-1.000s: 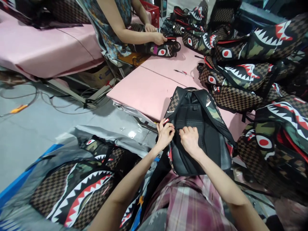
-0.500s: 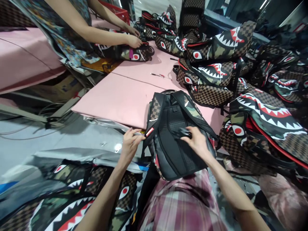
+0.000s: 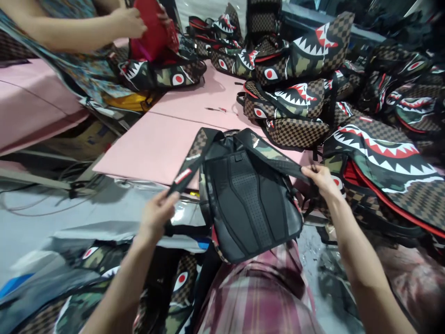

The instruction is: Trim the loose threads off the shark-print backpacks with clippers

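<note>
A backpack [image 3: 250, 204] lies with its black padded back facing up, partly on the pink table and overhanging its near edge toward my lap. My left hand [image 3: 160, 211] is closed on the left shoulder strap [image 3: 189, 168], which is pulled out to the left and carries a small red-and-white label. My right hand [image 3: 318, 178] pinches the lower part of the right shoulder strap [image 3: 274, 157], drawn out to the right. Between the two straps the back panel is fully exposed. The front of this backpack is turned down and hidden.
The pink table [image 3: 139, 153] holds a pen [image 3: 215, 110]. Stacked shark-mouth backpacks [image 3: 299, 97] stand at the right, with a large one [image 3: 382, 153] close by my right arm. More bags [image 3: 104, 278] lie low at left. Across the table, a co-worker's hands [image 3: 128, 23] handle a red-lined bag.
Both my hands have moved apart, spreading the straps outward. My right hand has left the middle of the back panel. The co-worker's bag now shows its red lining pulled up.
</note>
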Motion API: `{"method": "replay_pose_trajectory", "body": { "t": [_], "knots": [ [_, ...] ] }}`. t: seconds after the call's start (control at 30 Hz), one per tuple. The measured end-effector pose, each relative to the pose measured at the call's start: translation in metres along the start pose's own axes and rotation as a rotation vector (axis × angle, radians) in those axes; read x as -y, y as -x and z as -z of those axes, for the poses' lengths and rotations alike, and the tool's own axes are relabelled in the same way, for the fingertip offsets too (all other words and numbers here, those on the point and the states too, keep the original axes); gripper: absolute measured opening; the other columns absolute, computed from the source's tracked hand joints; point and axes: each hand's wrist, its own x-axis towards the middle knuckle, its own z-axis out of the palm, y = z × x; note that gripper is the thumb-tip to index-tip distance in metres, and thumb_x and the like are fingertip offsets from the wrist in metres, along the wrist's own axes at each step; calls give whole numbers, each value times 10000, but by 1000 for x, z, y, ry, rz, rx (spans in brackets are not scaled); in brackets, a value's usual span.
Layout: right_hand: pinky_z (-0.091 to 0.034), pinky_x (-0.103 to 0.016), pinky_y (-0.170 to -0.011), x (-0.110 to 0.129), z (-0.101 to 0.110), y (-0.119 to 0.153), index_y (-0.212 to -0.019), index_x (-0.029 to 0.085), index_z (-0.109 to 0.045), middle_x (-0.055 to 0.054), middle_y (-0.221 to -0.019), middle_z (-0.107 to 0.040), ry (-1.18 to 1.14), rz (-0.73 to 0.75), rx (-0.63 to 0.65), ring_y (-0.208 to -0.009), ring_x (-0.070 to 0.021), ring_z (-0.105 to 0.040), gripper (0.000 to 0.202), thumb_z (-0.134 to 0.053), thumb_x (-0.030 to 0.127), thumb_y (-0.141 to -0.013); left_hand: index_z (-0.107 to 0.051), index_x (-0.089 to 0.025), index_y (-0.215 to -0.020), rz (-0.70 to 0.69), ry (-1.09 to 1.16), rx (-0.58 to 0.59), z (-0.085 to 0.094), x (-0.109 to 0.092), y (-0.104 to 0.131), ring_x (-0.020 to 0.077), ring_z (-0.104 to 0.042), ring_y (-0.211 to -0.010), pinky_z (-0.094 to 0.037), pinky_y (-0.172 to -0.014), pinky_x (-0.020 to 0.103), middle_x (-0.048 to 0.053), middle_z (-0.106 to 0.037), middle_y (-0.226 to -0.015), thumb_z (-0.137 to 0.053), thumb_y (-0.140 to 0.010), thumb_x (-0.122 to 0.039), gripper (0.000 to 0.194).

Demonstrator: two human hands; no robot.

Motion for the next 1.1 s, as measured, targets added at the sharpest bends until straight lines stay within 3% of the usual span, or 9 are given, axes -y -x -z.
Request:
{"method": "replay_pose_trajectory", "body": {
  "t": [0.1,0.2,0.27,0.37,0.53,0.73,0.97,1.1],
  "knots": [
    [-179,-209,-388,36,9,1,-631,177,-511,68,-471,-399,-363,-87,-5,-386,-42,-261,322,-724,418,-607,-464,-172,-605,-21,312,9,11,-56,-9,27,-290,-347,-238,-331,146,-73,-368,-475,-625,-690,-199,185],
    [-139,-212,-391,49,12,1,-594,208,-429,86,-450,-318,-566,-163,96,-374,-28,-182,308,-680,355,-695,-435,-173,-604,30,478,56,11,-80,-22,11,-287,-329,-244,-310,118,-64,-388,-474,-567,-778,-178,219],
    [-101,-223,-393,37,12,0,-570,218,-382,88,-455,-269,-627,-244,176,-377,-28,-141,336,-626,354,-757,-457,-172,-673,139,575,126,11,-77,-31,9,-283,-324,-247,-299,108,-67,-395,-480,-512,-844,-223,187],
    [-91,-251,-395,5,3,-1,-553,226,-366,64,-494,-267,-593,-382,214,-391,-50,-194,383,-531,444,-821,-495,-140,-769,256,684,168,17,-56,-39,10,-297,-325,-260,-297,108,-67,-398,-491,-442,-896,-275,193],
    [-146,-293,-405,-31,-21,8,-562,254,-331,55,-537,-246,-412,-225,291,-412,-87,-226,414,-496,565,-781,-525,-129,-811,320,816,231,27,-31,-38,21,-348,-350,-287,-312,124,-47,-422,-535,-443,-900,-345,248],
    [-152,-311,-419,-39,-37,17,-633,263,-371,59,-560,-230,-342,-133,332,-426,-103,-195,375,-458,607,-753,-547,-117,-901,350,941,384,30,-19,-39,24,-333,-355,-274,-308,123,-52,-389,-537,-374,-905,-459,383],
    [-159,-297,-439,-35,-39,24,-609,251,-368,62,-545,-217,-442,-175,303,-431,-105,-192,306,-386,462,-831,-501,-138,-749,312,938,349,28,-25,-32,18,-311,-371,-294,-315,116,-35,-404,-567,-353,-895,-494,413],
    [-197,-266,-436,-23,-46,35,-585,242,-348,76,-516,-174,-443,-138,203,-418,-106,-164,328,-281,412,-857,-487,-140,-715,255,892,369,21,-31,-16,10,-262,-368,-333,-328,102,-24,-427,-574,-185,-939,-449,487]
  ]
}}
